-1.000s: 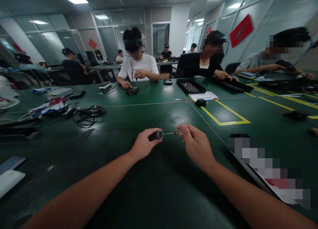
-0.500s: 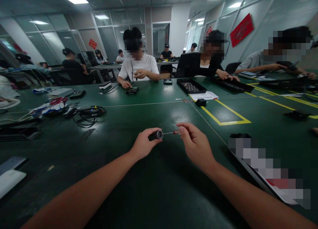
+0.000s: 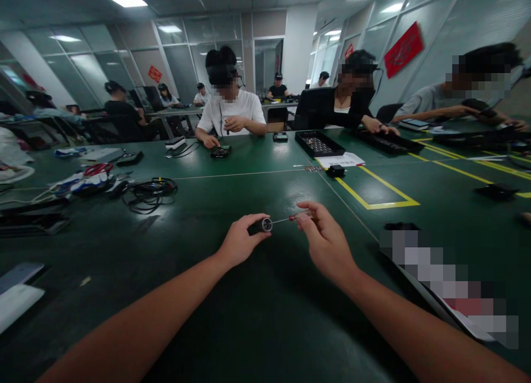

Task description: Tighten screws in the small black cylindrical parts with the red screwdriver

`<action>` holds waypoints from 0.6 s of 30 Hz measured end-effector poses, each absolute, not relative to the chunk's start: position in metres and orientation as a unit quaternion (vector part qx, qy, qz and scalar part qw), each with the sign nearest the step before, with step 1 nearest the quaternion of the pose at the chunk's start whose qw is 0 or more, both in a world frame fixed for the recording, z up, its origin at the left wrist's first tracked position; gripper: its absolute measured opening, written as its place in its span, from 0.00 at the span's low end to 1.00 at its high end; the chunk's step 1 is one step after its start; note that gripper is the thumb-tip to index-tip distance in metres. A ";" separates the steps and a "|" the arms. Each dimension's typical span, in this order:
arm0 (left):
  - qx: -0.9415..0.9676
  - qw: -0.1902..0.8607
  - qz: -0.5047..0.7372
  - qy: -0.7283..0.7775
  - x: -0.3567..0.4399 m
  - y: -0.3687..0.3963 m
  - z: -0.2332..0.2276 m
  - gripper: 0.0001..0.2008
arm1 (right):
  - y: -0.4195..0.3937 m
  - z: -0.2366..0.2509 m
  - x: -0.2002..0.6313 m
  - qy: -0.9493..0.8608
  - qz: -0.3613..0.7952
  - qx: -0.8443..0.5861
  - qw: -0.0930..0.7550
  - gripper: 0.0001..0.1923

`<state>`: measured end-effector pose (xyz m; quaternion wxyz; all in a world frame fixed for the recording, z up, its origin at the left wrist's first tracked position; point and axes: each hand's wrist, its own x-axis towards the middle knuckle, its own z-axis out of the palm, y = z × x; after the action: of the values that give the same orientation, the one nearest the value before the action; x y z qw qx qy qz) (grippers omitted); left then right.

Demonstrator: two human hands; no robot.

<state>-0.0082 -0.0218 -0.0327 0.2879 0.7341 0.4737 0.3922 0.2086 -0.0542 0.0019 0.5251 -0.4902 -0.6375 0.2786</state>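
Holding dark tube at frame centre, pinched between thumb and fingers of left hand. Gripping screwdriver by fingertips of right hand, handle tilted higher than a second ago; likely twisting at tube's rim. Beyond: cable bundle, left of frame.

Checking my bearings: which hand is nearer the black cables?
Left. The left hand is to the right of the black cables; the right hand is farther right.

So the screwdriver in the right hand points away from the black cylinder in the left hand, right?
Not quite: the head view shows the screwdriver in the right hand pointing toward the black cylinder in the left hand, not away.
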 end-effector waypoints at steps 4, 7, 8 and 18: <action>0.748 0.280 0.383 0.464 -0.008 -0.023 -0.032 0.20 | -0.056 0.004 0.208 -0.639 0.273 -0.498 0.520 0.19; 0.746 0.282 0.388 0.461 -0.009 -0.022 -0.031 0.20 | -0.057 0.008 0.209 -0.655 0.246 -0.502 0.508 0.19; 0.742 0.285 0.391 0.464 -0.009 -0.022 -0.031 0.20 | -0.057 0.008 0.209 -0.658 0.246 -0.500 0.507 0.18; 0.744 0.283 0.387 0.466 -0.007 -0.022 -0.033 0.20 | -0.053 0.005 0.207 -0.630 0.284 -0.506 0.515 0.20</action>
<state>-0.0070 -0.0222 -0.0329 0.2825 0.7437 0.4658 0.3874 0.2065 -0.0530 0.0047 0.5155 -0.5060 -0.6305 0.2841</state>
